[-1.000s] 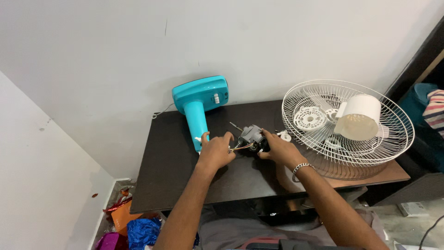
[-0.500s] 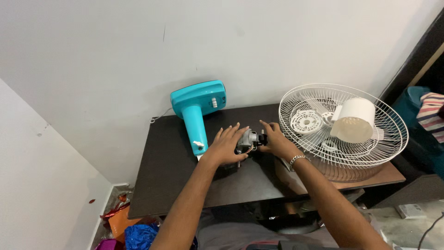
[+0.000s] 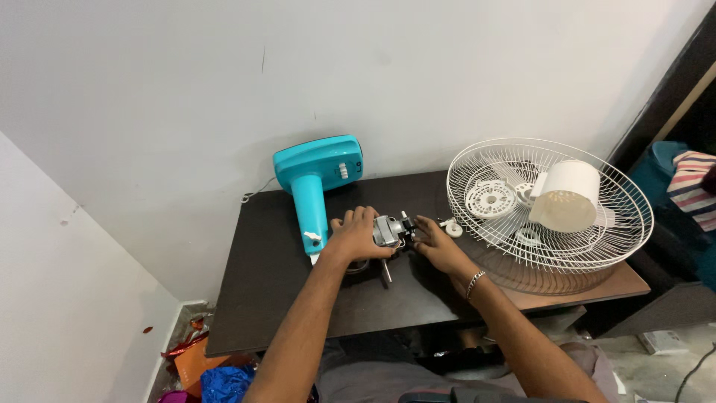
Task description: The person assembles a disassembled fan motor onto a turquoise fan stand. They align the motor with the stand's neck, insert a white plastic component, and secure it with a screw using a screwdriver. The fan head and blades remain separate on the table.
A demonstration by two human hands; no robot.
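- Bottom of frame: both forearms reach up from lower centre onto the dark table (image 3: pixel 276 298); a bracelet (image 3: pixel 474 280) sits on the right wrist.
- Lower left corner, below the table edge: crumpled orange and blue wrappers (image 3: pixel 212 369) on the floor.
- Centre: left hand (image 3: pixel 359 235) curls loosely over the left side of the small metal fan motor (image 3: pixel 388 230), fingers bent around it and touching it; grip looks light, not a tight fist.
- Right hand (image 3: pixel 438 245) sits just right of the motor, fingers part open and stretched toward its shaft end; whether the fingertips actually pinch a part I cannot tell, too small.
- The motor rests on the table at frame centre, between the two hands, bare of any housing.
- Just right of the right hand: a small white knob (image 3: pixel 453 228) lies loose on the table.
- Left of centre, farther back: teal fan stand (image 3: pixel 317 183) lies flat, neck pointing toward the near edge, touching nothing in the hands.
- Right half, farther back: white wire fan guard (image 3: pixel 548 205) lies dished up, overhanging the table's right end; inside it are a cream motor cover (image 3: pixel 567 195) and white plastic discs (image 3: pixel 490 198).
- Judgement on progress: the fan looks fully taken apart already, with guard, cover, stand and motor all separate; the work in hand seems to be on the motor itself, and nothing appears rejoined yet.
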